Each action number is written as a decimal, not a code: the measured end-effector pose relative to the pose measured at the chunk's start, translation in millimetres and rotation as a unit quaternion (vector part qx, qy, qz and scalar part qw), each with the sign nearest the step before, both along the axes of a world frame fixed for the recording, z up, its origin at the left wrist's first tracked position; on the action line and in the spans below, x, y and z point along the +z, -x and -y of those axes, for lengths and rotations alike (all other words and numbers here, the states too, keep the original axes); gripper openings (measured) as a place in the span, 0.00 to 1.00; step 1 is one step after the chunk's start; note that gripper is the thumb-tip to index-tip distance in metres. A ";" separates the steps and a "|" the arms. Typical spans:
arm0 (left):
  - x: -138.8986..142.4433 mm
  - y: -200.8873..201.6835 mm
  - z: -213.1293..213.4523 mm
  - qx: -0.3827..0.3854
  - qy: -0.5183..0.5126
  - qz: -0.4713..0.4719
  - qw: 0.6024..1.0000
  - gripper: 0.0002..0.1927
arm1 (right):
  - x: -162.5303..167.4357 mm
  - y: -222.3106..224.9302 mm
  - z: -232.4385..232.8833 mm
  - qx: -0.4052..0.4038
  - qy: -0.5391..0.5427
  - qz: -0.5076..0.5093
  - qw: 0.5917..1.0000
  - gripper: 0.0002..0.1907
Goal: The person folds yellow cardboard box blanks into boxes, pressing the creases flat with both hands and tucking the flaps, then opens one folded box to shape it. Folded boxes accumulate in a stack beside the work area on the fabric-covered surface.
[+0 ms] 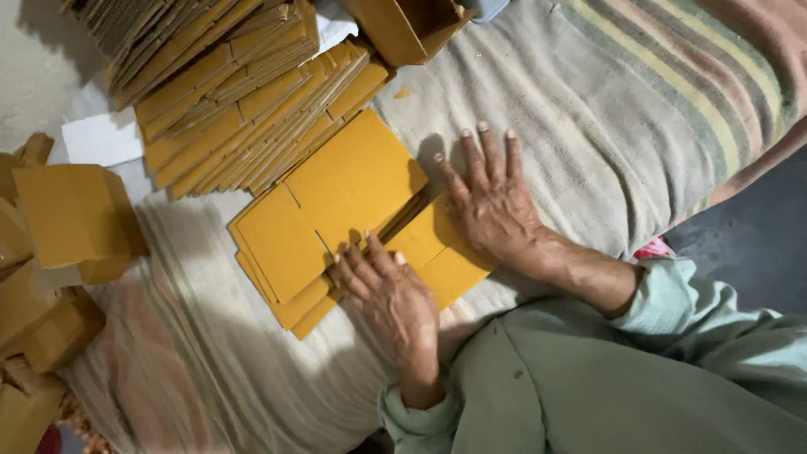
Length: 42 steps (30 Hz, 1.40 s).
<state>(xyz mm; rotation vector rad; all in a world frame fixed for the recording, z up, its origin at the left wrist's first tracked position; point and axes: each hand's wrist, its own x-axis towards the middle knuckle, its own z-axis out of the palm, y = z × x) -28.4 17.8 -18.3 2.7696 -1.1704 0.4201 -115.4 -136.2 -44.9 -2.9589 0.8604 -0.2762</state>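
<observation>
A flat mustard-yellow cardboard box blank (353, 181) lies on top of a small pile of the same blanks on a striped cloth. My left hand (387, 294) rests palm down on the near edge of the pile, with its fingertips on the top blank's lower flap. My right hand (492, 206) lies flat with fingers spread, partly on the blank's right flap (437, 252) and partly on the cloth. Neither hand grips anything. Pale green sleeves cover both forearms.
Large fanned stacks of flat cardboard blanks (235, 101) fill the upper left. Folded-up yellow boxes (67, 219) pile along the left edge. An open box (403, 29) stands at the top. White paper (101, 139) lies nearby. The striped blanket (639, 109) extends right.
</observation>
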 end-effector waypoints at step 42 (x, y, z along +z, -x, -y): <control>-19.8 14.5 -22.1 -0.001 0.338 -0.465 0.819 0.46 | 17.5 41.1 22.2 -0.059 -0.347 0.194 0.916 0.38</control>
